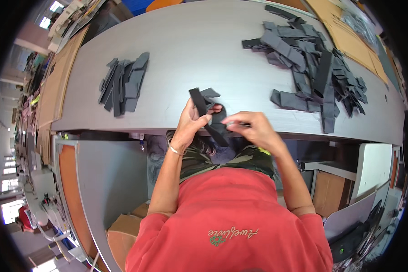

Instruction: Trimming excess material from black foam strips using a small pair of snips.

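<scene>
My left hand (190,121) is closed around a dark grey fabric strip (220,119) at the table's front edge. The strip is folded over, with one black end (196,100) rising above the thumb and another part hanging below the hand. Just to the right, my right hand (257,129) is closed in a pinch beside the strip's edge. It holds a small tool (245,124), dark at one end with a pale tip near the fabric; its exact kind is hidden by the fingers.
On the grey table (177,50), a large tangled pile of dark grey strips (283,52) lies at the right. A smaller, neater bunch of strips (122,84) lies at the left. Cardboard (65,81) borders the left side. Below stands a grey cabinet panel (111,177).
</scene>
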Motion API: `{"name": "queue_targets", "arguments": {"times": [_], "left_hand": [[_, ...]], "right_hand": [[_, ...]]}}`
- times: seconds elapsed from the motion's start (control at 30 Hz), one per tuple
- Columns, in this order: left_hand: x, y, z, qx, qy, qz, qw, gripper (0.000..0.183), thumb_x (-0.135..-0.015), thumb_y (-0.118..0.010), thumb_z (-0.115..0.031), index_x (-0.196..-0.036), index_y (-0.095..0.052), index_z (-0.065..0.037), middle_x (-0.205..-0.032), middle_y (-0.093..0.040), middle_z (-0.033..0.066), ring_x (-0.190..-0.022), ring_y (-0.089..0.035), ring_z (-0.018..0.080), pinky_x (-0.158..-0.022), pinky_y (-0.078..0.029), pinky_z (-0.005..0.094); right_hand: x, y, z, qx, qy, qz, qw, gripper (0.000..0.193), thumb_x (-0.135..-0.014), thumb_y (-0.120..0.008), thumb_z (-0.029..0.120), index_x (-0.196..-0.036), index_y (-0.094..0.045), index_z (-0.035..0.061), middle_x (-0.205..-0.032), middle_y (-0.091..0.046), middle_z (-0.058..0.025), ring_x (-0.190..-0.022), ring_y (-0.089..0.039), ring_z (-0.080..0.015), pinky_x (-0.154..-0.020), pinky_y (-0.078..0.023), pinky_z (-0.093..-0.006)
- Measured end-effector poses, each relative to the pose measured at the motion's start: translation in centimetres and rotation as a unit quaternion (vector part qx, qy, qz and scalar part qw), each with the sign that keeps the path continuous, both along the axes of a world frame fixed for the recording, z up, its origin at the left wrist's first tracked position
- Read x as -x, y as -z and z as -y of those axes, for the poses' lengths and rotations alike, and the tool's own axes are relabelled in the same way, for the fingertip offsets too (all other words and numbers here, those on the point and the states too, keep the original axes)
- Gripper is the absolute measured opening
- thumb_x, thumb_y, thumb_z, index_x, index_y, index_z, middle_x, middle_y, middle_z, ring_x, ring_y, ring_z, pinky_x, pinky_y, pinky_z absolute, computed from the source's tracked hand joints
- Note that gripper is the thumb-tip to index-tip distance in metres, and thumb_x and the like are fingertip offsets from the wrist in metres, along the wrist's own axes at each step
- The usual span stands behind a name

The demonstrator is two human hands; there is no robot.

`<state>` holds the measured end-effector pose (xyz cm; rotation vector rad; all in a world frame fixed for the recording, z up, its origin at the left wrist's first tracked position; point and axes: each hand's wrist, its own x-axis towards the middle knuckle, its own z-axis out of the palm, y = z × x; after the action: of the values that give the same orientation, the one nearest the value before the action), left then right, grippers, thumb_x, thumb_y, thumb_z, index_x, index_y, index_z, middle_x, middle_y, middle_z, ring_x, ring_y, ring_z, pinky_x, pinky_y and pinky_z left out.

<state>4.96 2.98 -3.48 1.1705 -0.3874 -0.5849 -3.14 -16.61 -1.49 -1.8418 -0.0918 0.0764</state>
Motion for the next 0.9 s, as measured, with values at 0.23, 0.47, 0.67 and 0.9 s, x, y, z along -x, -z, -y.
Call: {"name": "queue_targets", "arguments": {"times": [0.23,0.47,0.67,0.9], "left_hand": [[1.1,-0.6,-0.1,-0.048,-0.006,0.008,0.999,0.057,-0.078,-0.06,0.007,-0.13,-0.035,0.001,-0.12,-0.054,0.0144,-0.113,-0.055,0.0204,-0.097,-0.044,0.0315],[1.2,-0.5,0.5,-0.03,-0.011,0.022,0.999,0.058,-0.078,-0.058,0.008,-0.131,-0.034,0.002,-0.121,-0.054,0.014,-0.115,-0.054,0.0208,-0.099,-0.041,0.0317],[1.4,-0.9,0.8,-0.052,-0.022,0.008,0.998,0.063,-0.076,-0.061,-0.001,-0.132,-0.033,0.005,-0.123,-0.051,0.0169,-0.116,-0.054,0.0274,-0.107,-0.036,0.0401],[1.6,-1.0,1.0,-0.056,-0.03,0.012,0.998,0.064,-0.076,-0.06,0.002,-0.133,-0.032,0.004,-0.123,-0.051,0.0168,-0.117,-0.053,0.0272,-0.107,-0.036,0.0393]], "right_hand": [[-0.2,0.9,-2.5,0.267,0.017,0.001,0.963,0.017,-0.073,-0.062,0.004,-0.088,-0.066,0.0104,-0.077,-0.067,-0.0103,-0.075,-0.065,-0.0325,-0.066,-0.048,-0.043],[1.3,0.3,0.9,0.241,-0.027,-0.028,0.97,0.009,-0.076,-0.062,0.006,-0.083,-0.067,0.0071,-0.07,-0.065,-0.0134,-0.067,-0.063,-0.0319,-0.061,-0.045,-0.0404],[1.5,-1.2,1.0,0.287,0.008,-0.081,0.954,0.011,-0.077,-0.067,0.007,-0.088,-0.07,0.0081,-0.071,-0.067,-0.0112,-0.063,-0.062,-0.0259,-0.057,-0.045,-0.0349],[1.5,1.2,-0.8,0.239,0.108,0.136,0.955,0.021,-0.071,-0.063,0.001,-0.089,-0.069,0.0101,-0.08,-0.068,-0.0079,-0.067,-0.065,-0.0269,-0.06,-0.049,-0.0366]]}}
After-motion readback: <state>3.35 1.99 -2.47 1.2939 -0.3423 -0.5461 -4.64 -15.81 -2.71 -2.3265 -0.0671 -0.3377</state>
